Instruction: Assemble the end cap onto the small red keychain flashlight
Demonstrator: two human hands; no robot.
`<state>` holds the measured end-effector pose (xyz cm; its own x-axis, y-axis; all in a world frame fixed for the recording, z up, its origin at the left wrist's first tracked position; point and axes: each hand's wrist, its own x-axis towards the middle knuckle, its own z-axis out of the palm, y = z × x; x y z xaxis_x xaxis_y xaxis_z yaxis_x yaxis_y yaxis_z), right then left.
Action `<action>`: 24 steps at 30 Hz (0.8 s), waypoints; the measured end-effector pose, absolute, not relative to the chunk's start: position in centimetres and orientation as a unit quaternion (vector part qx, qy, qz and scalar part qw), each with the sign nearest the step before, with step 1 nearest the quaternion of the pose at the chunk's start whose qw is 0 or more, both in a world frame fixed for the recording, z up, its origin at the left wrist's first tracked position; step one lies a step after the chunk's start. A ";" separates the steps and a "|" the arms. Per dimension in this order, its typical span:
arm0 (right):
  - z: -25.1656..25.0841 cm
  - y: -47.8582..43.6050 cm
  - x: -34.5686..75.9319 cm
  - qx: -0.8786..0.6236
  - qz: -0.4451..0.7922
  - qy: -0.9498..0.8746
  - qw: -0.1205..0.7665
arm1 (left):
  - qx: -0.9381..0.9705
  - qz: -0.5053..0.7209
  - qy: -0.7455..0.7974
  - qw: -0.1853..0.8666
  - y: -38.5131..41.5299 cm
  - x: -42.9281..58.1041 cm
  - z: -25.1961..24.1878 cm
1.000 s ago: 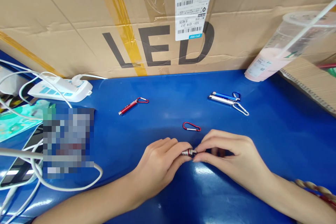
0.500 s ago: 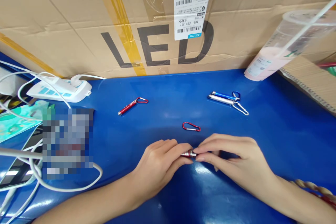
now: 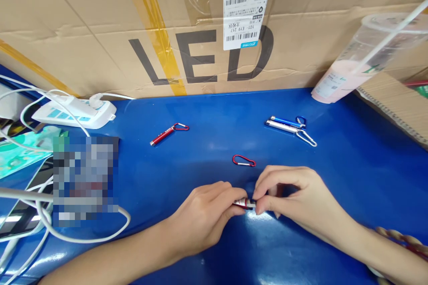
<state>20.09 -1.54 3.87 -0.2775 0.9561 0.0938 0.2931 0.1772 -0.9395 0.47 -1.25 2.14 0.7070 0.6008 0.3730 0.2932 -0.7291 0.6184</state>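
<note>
My left hand (image 3: 214,213) pinches a small red and silver tube (image 3: 241,202), most of it hidden by the fingers. At the tube's right end, the thumb and forefinger of my right hand (image 3: 287,191) are closed on its dark end piece. Just above the hands lies a loose red carabiner (image 3: 244,160). A red penlight with a carabiner (image 3: 163,136) rests farther back to the left. On the right, a blue penlight (image 3: 286,121) and a silver penlight (image 3: 282,126) lie side by side, each with its own clip.
A large cardboard box (image 3: 110,31) stands along the back of the blue table (image 3: 200,142). At the back right leans a cup of pink drink (image 3: 337,80) with a straw. A power strip (image 3: 100,116), white cables and a phone (image 3: 23,222) crowd the left side.
Both hands have shifted slightly, and more of the tube shows between them. My right fingers have moved a little to the right, with the tube's end now more visible.
</note>
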 end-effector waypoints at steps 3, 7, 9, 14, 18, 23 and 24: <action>3.5 -1.4 20.3 -0.484 0.451 -0.671 0.334 | 0.891 0.278 0.248 0.260 -1.3 0.5 2.1; 3.1 -1.4 20.4 -0.476 0.438 -0.696 0.311 | 0.893 0.265 0.254 0.259 -1.4 0.4 1.9; 3.1 -1.5 20.4 -0.462 0.411 -0.722 0.310 | 0.894 0.259 0.257 0.259 -1.4 0.4 1.8; 2.9 -1.9 20.5 -0.405 0.338 -0.785 0.323 | 0.892 0.258 0.259 0.264 -1.3 0.5 1.7; 2.9 -2.1 20.8 -0.373 0.271 -0.838 0.290 | 0.893 0.271 0.260 0.249 -1.1 0.6 1.6; 2.8 -2.4 20.9 -0.369 0.198 -0.871 0.255 | 0.888 0.288 0.266 0.242 -1.1 0.7 1.4; 2.8 -2.5 20.8 -0.374 0.202 -0.868 0.257 | 0.887 0.289 0.267 0.242 -1.1 0.7 1.3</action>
